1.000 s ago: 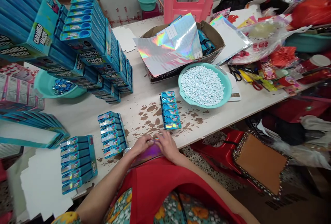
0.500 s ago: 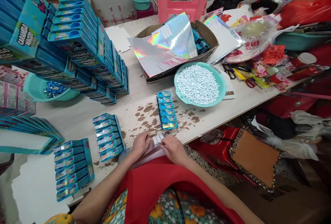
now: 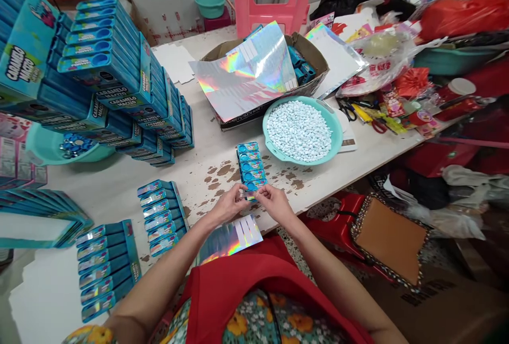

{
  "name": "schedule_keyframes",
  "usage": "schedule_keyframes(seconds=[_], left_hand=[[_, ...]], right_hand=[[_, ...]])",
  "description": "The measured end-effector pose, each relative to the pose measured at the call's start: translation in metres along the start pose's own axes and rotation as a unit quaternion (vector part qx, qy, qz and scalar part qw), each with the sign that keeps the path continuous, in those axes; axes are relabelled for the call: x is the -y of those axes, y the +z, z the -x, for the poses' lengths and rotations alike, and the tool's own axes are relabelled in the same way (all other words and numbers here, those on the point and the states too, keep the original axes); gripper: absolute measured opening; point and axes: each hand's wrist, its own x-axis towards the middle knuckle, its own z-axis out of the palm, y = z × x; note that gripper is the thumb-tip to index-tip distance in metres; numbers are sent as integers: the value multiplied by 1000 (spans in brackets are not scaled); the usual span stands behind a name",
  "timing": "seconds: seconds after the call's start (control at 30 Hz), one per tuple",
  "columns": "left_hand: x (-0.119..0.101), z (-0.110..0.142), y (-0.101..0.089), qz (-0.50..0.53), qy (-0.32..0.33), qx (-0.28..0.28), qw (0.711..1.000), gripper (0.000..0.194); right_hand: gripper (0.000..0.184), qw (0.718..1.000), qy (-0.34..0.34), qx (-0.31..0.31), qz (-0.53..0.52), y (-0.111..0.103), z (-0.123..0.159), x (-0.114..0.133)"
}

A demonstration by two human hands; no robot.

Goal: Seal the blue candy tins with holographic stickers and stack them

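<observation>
A small shiny sticker (image 3: 249,195) is stretched between my two hands, over the near end of a row of blue candy packs (image 3: 251,165). My left hand (image 3: 229,203) pinches its left end, and my right hand (image 3: 275,204) pinches the right end. The farther packs in this row show round blue recesses; the nearest pack is partly hidden by my fingers. A holographic sticker sheet (image 3: 226,239) with white-backed strips lies at the table edge, just below my hands.
A turquoise bowl (image 3: 337,141) of white candies stands beyond the row. Two more rows of blue packs, the closer row (image 3: 161,217) included, sit at left. Tall stacks of blue boxes (image 3: 119,63) rise behind them. A cardboard box (image 3: 318,71) bears another holographic sheet.
Both hands have moved forward from the holographic sheet at the table edge to the nearest pack, carrying a sticker. The sheet now lies flat and free of my hands.
</observation>
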Motion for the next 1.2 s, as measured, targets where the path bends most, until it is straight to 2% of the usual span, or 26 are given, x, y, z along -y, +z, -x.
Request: schedule_keyframes(seconds=[0.13,0.27,0.33,0.43,0.53,0.6,0.73,0.83,0.93,1.03,1.2], left_hand=[[-8,-4,-8,-70,-15,-15,997,24],[-11,-7,-9,-102,13,-30,994,24],[-9,-7,-9,-79,20,-23,996,30],[-6,-5,-10,9,-5,10,1000,50],[-4,-4,-12,69,-14,19,997,46],[-5,-6,-12,54,-16,-10,998,36],[-7,-10,-10,-66,14,-104,992,19],[-9,-10,-11,-104,3,-93,990,19],[-13,-10,-13,-122,-14,-64,990,23],[-18,-14,-15,-137,1,-59,989,30],[-13,-29,-14,-141,17,-77,987,18]], right_hand=[[24,1000,11,-1,-11,-2,-5,-1],[22,1000,23,8,-6,-3,-6,-1],[23,1000,22,5,-8,-4,-8,-1],[23,1000,19,8,-22,-6,-9,0],[23,999,16,21,-26,-8,-10,1],[23,999,16,29,-21,-8,-10,2],[24,999,21,29,-12,-6,-8,7],[24,999,21,27,-4,-6,-7,10],[22,999,13,17,35,-8,-8,8],[21,996,10,-11,91,-9,-13,4],[16,979,28,-59,192,-2,-28,-2]])
